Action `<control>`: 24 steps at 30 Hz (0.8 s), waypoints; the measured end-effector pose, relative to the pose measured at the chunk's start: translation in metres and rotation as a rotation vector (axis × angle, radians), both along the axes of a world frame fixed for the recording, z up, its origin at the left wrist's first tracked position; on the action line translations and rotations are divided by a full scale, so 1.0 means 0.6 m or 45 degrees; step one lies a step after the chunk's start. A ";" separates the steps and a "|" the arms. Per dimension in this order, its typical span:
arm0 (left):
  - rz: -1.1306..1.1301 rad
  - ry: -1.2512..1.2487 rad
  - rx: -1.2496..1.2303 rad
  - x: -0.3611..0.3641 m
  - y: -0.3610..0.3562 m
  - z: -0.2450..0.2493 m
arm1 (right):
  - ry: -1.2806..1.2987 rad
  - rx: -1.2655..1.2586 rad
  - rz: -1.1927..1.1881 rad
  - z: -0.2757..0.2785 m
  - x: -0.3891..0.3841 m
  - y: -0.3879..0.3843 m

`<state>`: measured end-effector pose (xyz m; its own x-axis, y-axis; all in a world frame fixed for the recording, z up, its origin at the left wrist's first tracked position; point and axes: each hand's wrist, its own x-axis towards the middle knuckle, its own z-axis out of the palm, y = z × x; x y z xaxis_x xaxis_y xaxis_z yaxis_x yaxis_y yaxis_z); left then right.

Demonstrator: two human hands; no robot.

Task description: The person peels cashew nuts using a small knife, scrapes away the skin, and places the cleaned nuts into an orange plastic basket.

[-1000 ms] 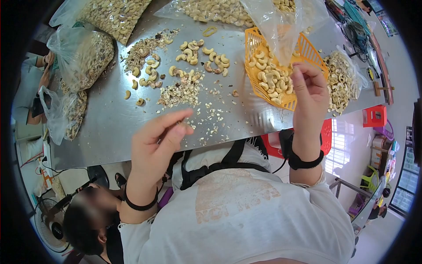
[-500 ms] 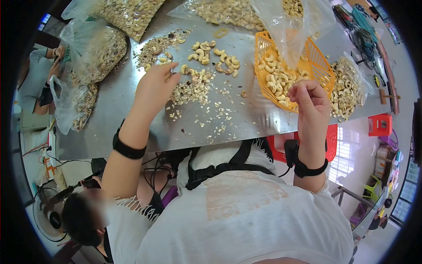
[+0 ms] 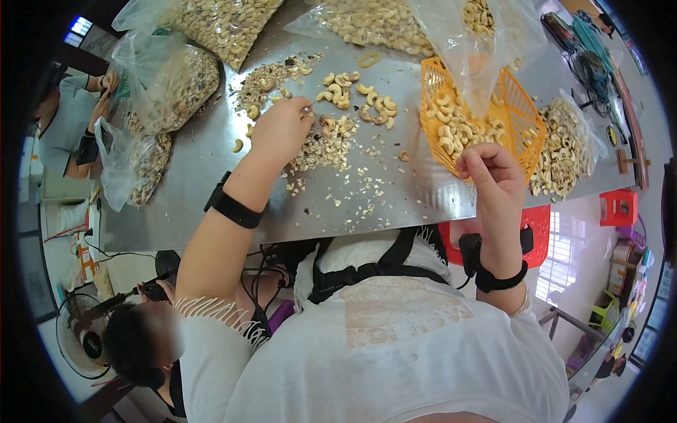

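My left hand (image 3: pixel 283 128) is over the table beside the pile of cashew bits (image 3: pixel 321 151), its thumb and fingers pinched together. A small pale thing shows at its fingertips, too small to name. Just beyond it lie two small groups of whole cashews (image 3: pixel 338 89). A few loose cashews (image 3: pixel 238 145) rest to its left. Closed in a pinch, my right hand (image 3: pixel 497 180) is at the near edge of the orange plastic basket (image 3: pixel 525 130). Whatever its fingertips hold is hidden. Whole cashews (image 3: pixel 451 127) lie in the basket, under a draped clear plastic bag (image 3: pixel 479 77).
Bags of cashews (image 3: pixel 226 28) and of darker bits (image 3: pixel 180 88) stand at the back left. To the right of the basket is a heap of cashews (image 3: pixel 560 151). A rubber band (image 3: pixel 368 60) lies at the back. Another person's hands (image 3: pixel 106 88) show far left.
My left hand has moved right toward the pile of bits, bringing loose cashews into view on its left. My right hand stays pinched near the basket. The whole view has shifted slightly.
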<state>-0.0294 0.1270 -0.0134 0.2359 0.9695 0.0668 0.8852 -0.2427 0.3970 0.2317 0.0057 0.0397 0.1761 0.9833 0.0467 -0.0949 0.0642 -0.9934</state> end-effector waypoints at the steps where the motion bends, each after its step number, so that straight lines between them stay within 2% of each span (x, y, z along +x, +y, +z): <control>1: 0.011 -0.070 0.010 -0.003 0.000 -0.001 | 0.001 -0.002 -0.001 0.001 -0.003 0.000; 2: 0.010 -0.068 0.006 -0.005 -0.001 -0.001 | 0.016 -0.019 0.007 0.002 -0.006 0.001; 4: 0.085 -0.473 -0.135 -0.006 -0.007 0.013 | 0.034 -0.048 0.016 -0.001 -0.014 -0.001; 5: 0.085 -0.472 -0.142 -0.004 -0.015 0.024 | 0.039 -0.059 0.054 -0.002 -0.018 -0.001; 7: 0.170 -0.907 -0.410 0.014 -0.049 0.058 | 0.043 -0.077 0.086 -0.004 -0.028 0.000; 8: 0.152 -1.009 -0.475 0.023 -0.065 0.069 | 0.072 -0.085 0.139 -0.006 -0.036 0.001; 11: 0.056 -1.125 -0.508 0.051 -0.107 0.094 | 0.000 -0.075 0.221 -0.006 -0.069 0.004; 13: -0.018 -1.243 -0.607 0.059 -0.128 0.109 | -0.022 0.043 0.336 -0.006 -0.086 0.009; 15: -0.018 -1.452 -0.657 0.067 -0.140 0.116 | 0.041 0.031 0.352 -0.004 -0.098 0.010; 19: -0.061 -1.521 -0.656 0.075 -0.155 0.124 | 0.160 0.029 0.464 -0.008 -0.102 0.011; 24: -0.099 -1.606 -0.574 0.078 -0.162 0.121 | 0.116 0.123 0.463 -0.011 -0.102 0.014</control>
<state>0.0172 0.0297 0.0594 0.3054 0.9513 -0.0418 -0.1520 0.0921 0.9841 0.1704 0.0140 0.0330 -0.1758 0.9740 0.1427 -0.2161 0.1032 -0.9709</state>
